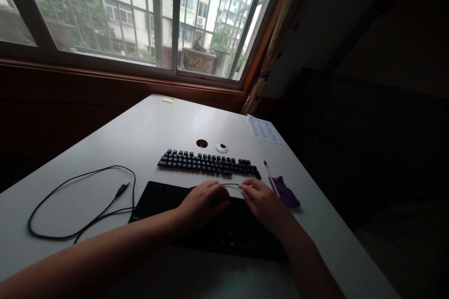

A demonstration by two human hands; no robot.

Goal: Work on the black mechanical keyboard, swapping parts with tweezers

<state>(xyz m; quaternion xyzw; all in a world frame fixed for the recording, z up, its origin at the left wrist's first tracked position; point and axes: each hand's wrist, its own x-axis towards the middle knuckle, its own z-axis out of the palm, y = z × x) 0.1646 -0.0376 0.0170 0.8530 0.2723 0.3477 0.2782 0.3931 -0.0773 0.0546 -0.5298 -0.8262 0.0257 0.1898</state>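
A black keyboard base (163, 198) lies on the white table in front of me, its surface too dark to make out fully. My left hand (205, 202) is over its back middle, fingers curled and closed; whatever they hold is hidden. Beside it, my right hand (261, 203) pinches a thin black cable (230, 184) at the back edge. That cable stretches between the two hands. Just behind them, black keycaps (206, 163) stand in keyboard-like rows. Off to the left, a looped USB cord (82, 176) ends in a USB plug (122, 188).
A purple cloth (286, 192) and a thin brush-like stick (271, 179) lie right of my hands. Farther back are a cable hole (202, 143), its white cover (222, 148), a printed sheet (264, 129) and a yellow-edged slip (168, 100). A window (164, 63) stands beyond.
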